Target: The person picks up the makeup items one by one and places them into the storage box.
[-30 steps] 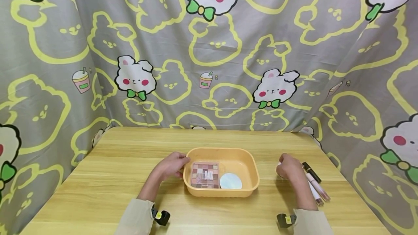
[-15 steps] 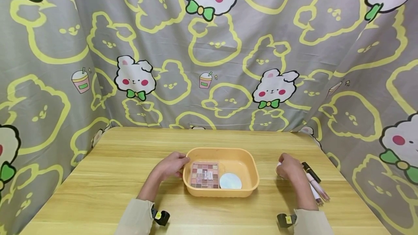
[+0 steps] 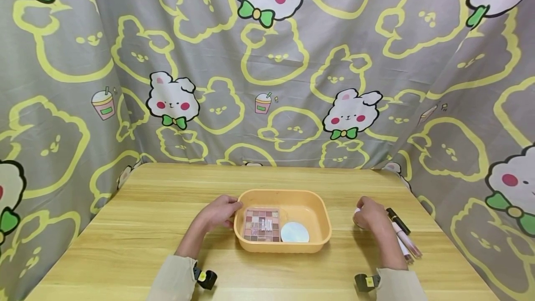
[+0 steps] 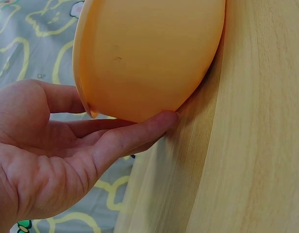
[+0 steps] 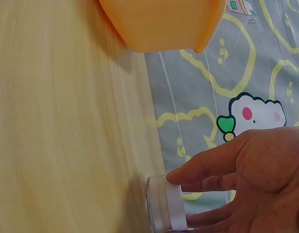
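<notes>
Head view: the left hand (image 3: 218, 212) grips the left end of the orange plastic tray (image 3: 284, 247); the right hand (image 3: 370, 216) is apart, to its right. Left wrist: thumb (image 4: 66, 99) at the rim, fingers (image 4: 139, 133) against the outer wall should steady it. Right wrist: that hand pinches a white-lidded round jar (image 5: 160, 206); keeping it level seems wise.

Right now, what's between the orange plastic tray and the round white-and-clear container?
Only bare wooden tabletop between tray and container, clearest in the head view.
</notes>
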A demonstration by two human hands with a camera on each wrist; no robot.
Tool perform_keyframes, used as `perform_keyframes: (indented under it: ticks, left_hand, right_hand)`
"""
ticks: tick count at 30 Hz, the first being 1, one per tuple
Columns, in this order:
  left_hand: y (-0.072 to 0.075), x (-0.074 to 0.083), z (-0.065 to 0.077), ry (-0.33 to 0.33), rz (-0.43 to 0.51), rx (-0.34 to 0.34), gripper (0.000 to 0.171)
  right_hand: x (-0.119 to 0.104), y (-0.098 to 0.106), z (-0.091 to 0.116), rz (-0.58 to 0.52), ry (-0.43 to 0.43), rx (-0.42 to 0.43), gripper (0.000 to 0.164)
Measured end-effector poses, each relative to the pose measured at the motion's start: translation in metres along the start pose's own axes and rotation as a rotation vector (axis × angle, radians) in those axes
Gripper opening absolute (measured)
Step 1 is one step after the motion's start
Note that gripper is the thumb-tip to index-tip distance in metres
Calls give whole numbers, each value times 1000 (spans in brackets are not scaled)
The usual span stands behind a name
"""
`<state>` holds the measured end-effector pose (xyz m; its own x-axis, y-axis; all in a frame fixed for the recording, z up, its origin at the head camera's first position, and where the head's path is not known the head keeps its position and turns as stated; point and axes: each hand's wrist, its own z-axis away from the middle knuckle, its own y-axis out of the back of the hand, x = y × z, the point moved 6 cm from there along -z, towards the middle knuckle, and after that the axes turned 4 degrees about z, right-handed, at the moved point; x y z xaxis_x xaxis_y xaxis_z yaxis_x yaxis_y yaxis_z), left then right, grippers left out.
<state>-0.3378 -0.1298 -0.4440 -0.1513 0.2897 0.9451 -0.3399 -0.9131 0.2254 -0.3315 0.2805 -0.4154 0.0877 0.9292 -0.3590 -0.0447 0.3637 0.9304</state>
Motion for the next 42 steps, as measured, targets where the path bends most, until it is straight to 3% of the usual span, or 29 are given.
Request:
perform_keyframes:
  ticks: [10, 21, 42]
  left_hand:
    - [0, 0, 0, 0, 4, 2, 39]
    - [0, -1, -1, 5, 7, 4, 39]
    - [1, 0, -1, 3, -5, 4, 38]
  right_hand:
    - [-12, 18, 5, -50, 5, 81, 47]
    - [-19, 20, 7, -81, -2, 131, 49]
    - [-50, 26, 12, -167, 80, 241, 47]
